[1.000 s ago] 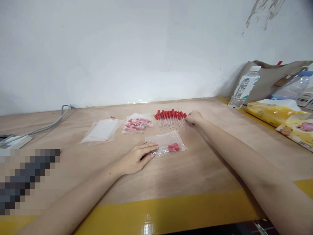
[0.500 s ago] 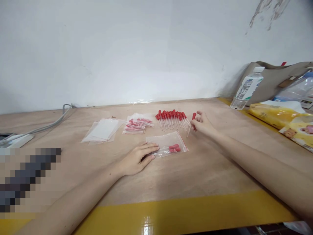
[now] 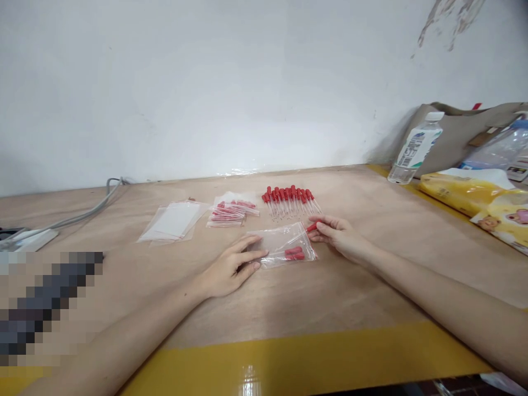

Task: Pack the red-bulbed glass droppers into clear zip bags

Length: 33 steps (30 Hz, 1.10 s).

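A clear zip bag [image 3: 274, 239] lies flat on the table with red-bulbed droppers [image 3: 295, 253] inside it. My left hand [image 3: 233, 267] rests on the bag's left end, fingers stretched out and apart. At the bag's right, red-lined mouth, my right hand [image 3: 334, 235] pinches a dropper by its red bulb [image 3: 313, 226]. Its thin clear tube points left into the bag. Behind the bag, several loose droppers [image 3: 289, 199] lie side by side, bulbs toward the wall.
Filled bags [image 3: 231, 210] are piled left of the loose droppers. Flat bags [image 3: 171, 221] lie stacked farther left. A grey cable [image 3: 88, 210] runs along the left. On the right stand a water bottle [image 3: 414, 148] and a grey bag [image 3: 449, 132], near yellow packs [image 3: 462, 190].
My right hand has moved left and toward me, bringing the dropper from beside the row to the bag's mouth, its tube now inside. The left hand has stayed on the bag.
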{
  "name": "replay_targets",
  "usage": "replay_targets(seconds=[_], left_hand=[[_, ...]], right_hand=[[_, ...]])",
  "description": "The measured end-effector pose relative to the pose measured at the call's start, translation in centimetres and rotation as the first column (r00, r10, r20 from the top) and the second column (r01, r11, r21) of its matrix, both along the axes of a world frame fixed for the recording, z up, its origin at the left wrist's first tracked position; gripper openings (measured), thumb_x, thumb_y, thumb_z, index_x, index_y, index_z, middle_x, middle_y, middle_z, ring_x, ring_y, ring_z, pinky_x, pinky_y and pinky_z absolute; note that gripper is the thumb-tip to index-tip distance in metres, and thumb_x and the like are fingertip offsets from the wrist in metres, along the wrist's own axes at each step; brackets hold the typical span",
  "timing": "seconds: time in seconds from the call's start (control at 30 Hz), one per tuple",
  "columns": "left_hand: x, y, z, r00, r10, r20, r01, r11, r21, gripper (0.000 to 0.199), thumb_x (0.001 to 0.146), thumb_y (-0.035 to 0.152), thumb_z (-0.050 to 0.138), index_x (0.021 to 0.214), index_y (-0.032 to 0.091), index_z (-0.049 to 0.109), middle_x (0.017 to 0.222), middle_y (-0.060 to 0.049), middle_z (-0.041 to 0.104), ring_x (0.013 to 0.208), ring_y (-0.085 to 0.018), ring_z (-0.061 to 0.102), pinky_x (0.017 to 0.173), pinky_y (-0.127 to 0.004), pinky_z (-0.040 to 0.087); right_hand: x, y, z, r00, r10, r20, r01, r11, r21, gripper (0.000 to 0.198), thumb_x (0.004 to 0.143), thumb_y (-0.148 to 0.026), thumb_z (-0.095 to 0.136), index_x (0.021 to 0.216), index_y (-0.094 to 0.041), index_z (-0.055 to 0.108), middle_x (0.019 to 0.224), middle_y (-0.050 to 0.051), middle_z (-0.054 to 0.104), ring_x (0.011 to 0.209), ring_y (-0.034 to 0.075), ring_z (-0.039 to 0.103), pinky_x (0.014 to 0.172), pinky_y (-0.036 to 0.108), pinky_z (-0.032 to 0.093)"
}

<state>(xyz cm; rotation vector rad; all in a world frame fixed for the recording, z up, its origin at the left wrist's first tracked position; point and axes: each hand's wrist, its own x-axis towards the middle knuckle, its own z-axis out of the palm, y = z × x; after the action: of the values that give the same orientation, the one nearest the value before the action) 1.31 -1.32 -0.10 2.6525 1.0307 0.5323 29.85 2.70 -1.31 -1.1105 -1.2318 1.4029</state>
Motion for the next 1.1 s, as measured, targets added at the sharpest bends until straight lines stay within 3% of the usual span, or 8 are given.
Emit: replay_targets(seconds=[0.1,0.2,0.37,0.53,0.7,0.87,1.03,1.1], left_hand=[[-0.1,0.3,0.2,1.000,0.019,-0.011,-0.019,1.000,-0.023,0.041,0.090,0.028,0.045,0.130,0.022,0.045,0.133,-0.009,0.047,0.122,-0.024,0.044,0.101,-0.043,0.038],[-0.1,1.0,0.4,1.000,0.008,-0.012,-0.008,0.999,-0.043,0.048,0.087,0.031,0.050,0.132,0.019,0.040,0.126,-0.010,0.053,0.114,-0.024,0.051,0.096,-0.042,0.042],[0.3,1.4,0.1,0.999,-0.029,0.036,0.028,1.000,0.013,0.043,0.087,0.029,0.050,0.129,0.021,0.044,0.125,-0.008,0.054,0.116,-0.023,0.049,0.099,-0.043,0.039],[0.4,1.3,0.0,0.998,-0.047,0.038,0.046,0.999,0.024,0.043,0.088,0.029,0.049,0.130,0.021,0.044,0.126,-0.008,0.054,0.116,-0.023,0.049,0.099,-0.043,0.039],[0.4,1.5,0.0,0.997,-0.064,0.049,0.062,0.997,0.040,0.042,0.088,0.028,0.049,0.129,0.021,0.046,0.128,-0.008,0.053,0.118,-0.023,0.048,0.100,-0.044,0.038],[0.3,1.7,-0.2,0.996,-0.078,0.052,0.076,0.997,0.032,0.039,0.089,0.026,0.047,0.128,0.022,0.049,0.129,-0.008,0.052,0.119,-0.022,0.047,0.101,-0.042,0.038],[0.2,1.6,-0.2,0.998,-0.057,0.025,0.057,0.998,0.023,0.039,0.090,0.029,0.046,0.128,0.023,0.048,0.131,-0.008,0.050,0.121,-0.023,0.046,0.101,-0.043,0.038],[0.2,1.5,-0.3,0.998,-0.052,0.023,0.052,0.999,0.013,0.039,0.090,0.029,0.046,0.129,0.023,0.048,0.132,-0.007,0.049,0.121,-0.023,0.046,0.101,-0.043,0.038]], right_hand=[[1.4,0.5,0.2,0.965,0.185,0.185,-0.184,0.983,-0.019,0.027,0.069,-0.024,0.065,0.094,-0.016,0.060,0.073,0.000,0.061,0.057,0.006,0.053,0.058,0.021,0.046],[2.3,0.9,0.3,0.923,0.282,0.262,-0.286,0.958,-0.024,0.034,0.065,-0.031,0.070,0.094,-0.016,0.059,0.064,-0.004,0.056,0.051,0.005,0.046,0.045,0.018,0.034],[2.2,0.9,0.4,0.867,0.349,0.356,-0.386,0.922,0.037,0.031,0.064,-0.038,0.070,0.082,-0.015,0.060,0.056,-0.006,0.053,0.049,0.005,0.045,0.047,0.018,0.033],[0.7,0.9,0.1,0.868,0.286,0.406,-0.376,0.913,0.160,0.028,0.065,-0.041,0.067,0.076,-0.015,0.066,0.067,0.000,0.063,0.064,0.011,0.057,0.061,0.025,0.045],[-0.4,1.1,-0.9,0.914,0.064,0.400,-0.156,0.967,0.202,0.025,0.064,-0.039,0.068,0.071,-0.015,0.065,0.065,0.002,0.065,0.058,0.012,0.056,0.055,0.025,0.044],[-0.2,0.8,-0.2,0.871,0.124,0.475,-0.268,0.931,0.248,0.019,0.063,-0.035,0.065,0.066,-0.016,0.066,0.058,-0.001,0.060,0.052,0.009,0.050,0.051,0.022,0.040],[0.1,0.6,0.2,0.853,-0.068,0.518,-0.144,0.923,0.358,0.018,0.063,-0.035,0.065,0.062,-0.017,0.065,0.064,0.001,0.060,0.058,0.011,0.051,0.053,0.023,0.040],[-0.1,0.4,0.1,0.865,-0.057,0.499,-0.146,0.922,0.358,0.019,0.065,-0.036,0.063,0.064,-0.017,0.065,0.067,0.002,0.061,0.060,0.012,0.053,0.055,0.023,0.041]])
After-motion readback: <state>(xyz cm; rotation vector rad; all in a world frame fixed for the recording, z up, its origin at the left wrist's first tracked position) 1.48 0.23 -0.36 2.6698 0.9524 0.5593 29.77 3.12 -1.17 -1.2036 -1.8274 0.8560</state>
